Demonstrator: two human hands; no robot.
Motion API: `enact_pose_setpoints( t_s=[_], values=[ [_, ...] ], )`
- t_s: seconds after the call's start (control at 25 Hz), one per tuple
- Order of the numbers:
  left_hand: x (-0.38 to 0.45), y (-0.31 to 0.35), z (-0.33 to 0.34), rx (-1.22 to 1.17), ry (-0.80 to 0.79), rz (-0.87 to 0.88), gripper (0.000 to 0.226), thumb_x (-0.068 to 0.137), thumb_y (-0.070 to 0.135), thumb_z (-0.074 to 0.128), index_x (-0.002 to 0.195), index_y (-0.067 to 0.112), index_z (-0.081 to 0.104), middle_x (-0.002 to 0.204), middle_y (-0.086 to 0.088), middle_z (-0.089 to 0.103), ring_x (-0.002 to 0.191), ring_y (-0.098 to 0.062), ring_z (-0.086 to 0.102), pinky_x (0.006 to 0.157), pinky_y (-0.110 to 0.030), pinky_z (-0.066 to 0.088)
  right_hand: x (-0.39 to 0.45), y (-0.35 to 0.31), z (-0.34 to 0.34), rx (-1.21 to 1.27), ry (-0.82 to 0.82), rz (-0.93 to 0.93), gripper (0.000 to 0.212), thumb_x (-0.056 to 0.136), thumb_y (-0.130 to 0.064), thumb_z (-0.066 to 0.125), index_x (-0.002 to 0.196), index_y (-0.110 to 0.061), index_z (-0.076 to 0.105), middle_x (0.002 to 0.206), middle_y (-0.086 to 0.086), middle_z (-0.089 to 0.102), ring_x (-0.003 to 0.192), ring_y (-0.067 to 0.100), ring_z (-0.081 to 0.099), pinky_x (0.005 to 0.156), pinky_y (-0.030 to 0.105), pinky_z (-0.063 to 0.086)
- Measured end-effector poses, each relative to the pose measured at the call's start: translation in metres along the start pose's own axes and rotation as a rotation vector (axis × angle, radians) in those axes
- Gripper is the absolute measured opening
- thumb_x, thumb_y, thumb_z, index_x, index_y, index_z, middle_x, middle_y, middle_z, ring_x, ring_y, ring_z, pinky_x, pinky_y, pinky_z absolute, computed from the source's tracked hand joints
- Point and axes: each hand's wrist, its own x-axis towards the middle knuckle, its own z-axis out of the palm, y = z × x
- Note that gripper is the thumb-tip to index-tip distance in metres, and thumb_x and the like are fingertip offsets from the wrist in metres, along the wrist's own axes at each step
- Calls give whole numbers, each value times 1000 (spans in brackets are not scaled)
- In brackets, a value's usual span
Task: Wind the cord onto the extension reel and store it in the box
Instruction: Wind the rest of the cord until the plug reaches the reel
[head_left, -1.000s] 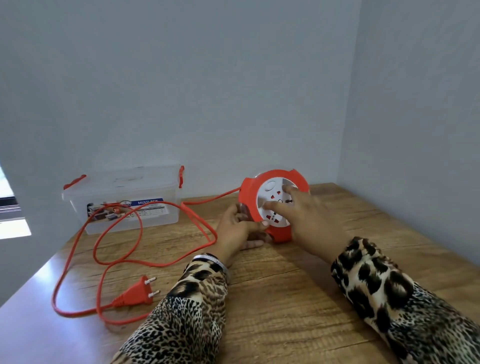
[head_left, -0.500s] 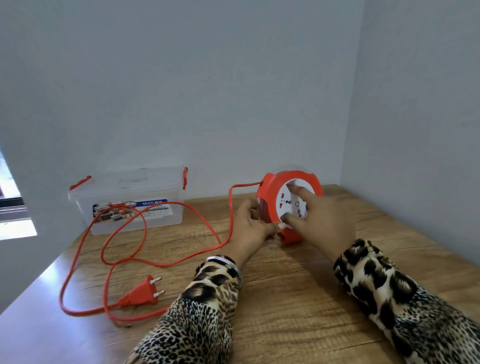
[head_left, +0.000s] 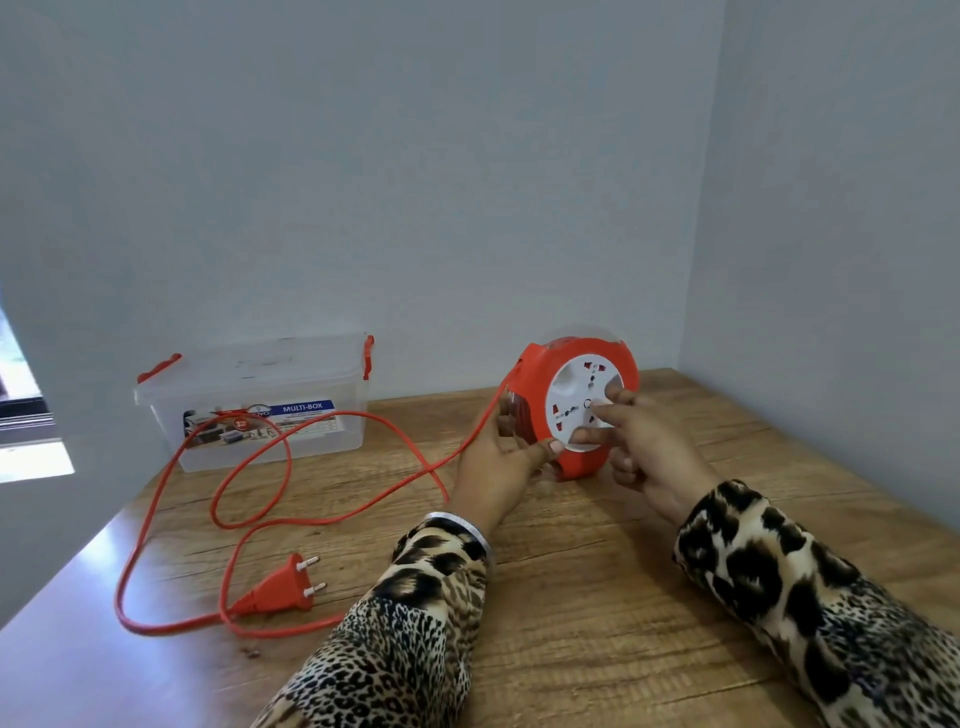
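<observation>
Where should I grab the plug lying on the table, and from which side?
Take the plug by its flat red body, pinching from above across its sides. It lies flat with the pins toward the right and the cord leaving on the left, so avoid both ends.

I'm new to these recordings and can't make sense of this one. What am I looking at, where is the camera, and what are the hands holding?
There is no machine here: a person works with bare hands, and the one camera sits on their head, looking forward and down.

On the wooden table stands an orange extension reel with a white socket face. The left hand grips its near rim; the right hand has its fingers on the white face.

An orange cord runs from the reel in loose loops across the table and ends in a two-pin plug. A clear plastic box with its lid on stands by the wall.
</observation>
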Motion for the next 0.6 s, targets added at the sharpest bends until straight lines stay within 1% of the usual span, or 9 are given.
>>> enact_pose_setpoints(
  t_s=[0.08, 0.12, 0.16, 0.2, 0.28, 0.36, 0.44, 0.52, 0.6],
  values=[
    [1, 3, 0, -101, 11, 27, 56, 79, 6, 75, 127, 18, 52, 107, -10, 66, 84, -20, 72, 65, -32, 60, 3, 2, -4, -408, 112, -258, 26, 85, -28, 64, 109, -20, 55, 77, 3, 72, 60, 7, 61, 53, 24, 46],
    [3, 5, -2, -135, 21, 43, 50, 81, 3, 72, 125, 16, 55, 107, -11, 67, 79, -15, 72, 61, -27, 58, 5, 3, -8, -662, 201, -437, 27, 82, -29, 66, 106, -21, 55, 82, -3, 68, 72, 8, 61, 60, 27, 46],
    [5, 8, -3, -154, 26, 54, 45, 83, 2, 70, 124, 16, 57, 104, -9, 68, 74, -9, 71, 59, -22, 56, 6, 3, -11, -859, 243, -625, 27, 79, -27, 67, 102, -24, 53, 90, -7, 62, 77, 10, 58, 63, 29, 45],
    [6, 11, -4, -173, 27, 59, 44, 85, 3, 67, 125, 17, 57, 102, -4, 69, 73, -4, 70, 58, -18, 54, 6, 2, -14, -982, 209, -790, 27, 77, -21, 66, 101, -27, 54, 98, -7, 55, 80, 11, 56, 63, 30, 46],
    [9, 15, -9, -190, 24, 44, 48, 90, 8, 63, 136, 18, 51, 111, 3, 68, 83, 1, 68, 65, -14, 55, 6, 1, -17, -1111, -19, -987, 30, 76, -10, 61, 98, -31, 60, 114, -4, 47, 85, 15, 54, 63, 36, 50],
    [10, 17, -15, -175, 40, 19, 49, 93, 12, 60, 140, 17, 46, 124, 0, 64, 97, -4, 65, 72, -12, 55, 4, 2, -14, -1213, -215, -1039, 34, 75, -16, 57, 101, -37, 64, 126, 0, 44, 97, 23, 55, 67, 42, 53],
    [9, 17, -21, -164, 52, -11, 49, 93, 14, 59, 141, 17, 47, 126, -1, 64, 95, -5, 63, 65, -10, 54, 4, 2, -10, -1350, -270, -1049, 42, 71, -30, 58, 112, -43, 61, 135, 3, 41, 110, 28, 51, 74, 42, 52],
    [10, 19, -25, -159, 32, -17, 48, 93, 15, 60, 140, 19, 48, 120, 3, 67, 88, -2, 63, 58, -9, 51, 5, 1, -7, -1481, -286, -1039, 53, 70, -27, 69, 118, -46, 57, 143, 6, 37, 120, 31, 46, 84, 44, 50],
    [10, 22, -24, -138, -11, 15, 46, 93, 13, 60, 138, 20, 50, 102, 12, 73, 83, 0, 68, 59, -10, 51, 7, -2, -7, -1563, -294, -1073, 60, 68, -18, 75, 120, -44, 58, 145, 14, 38, 124, 36, 44, 93, 50, 43]
  ],
)
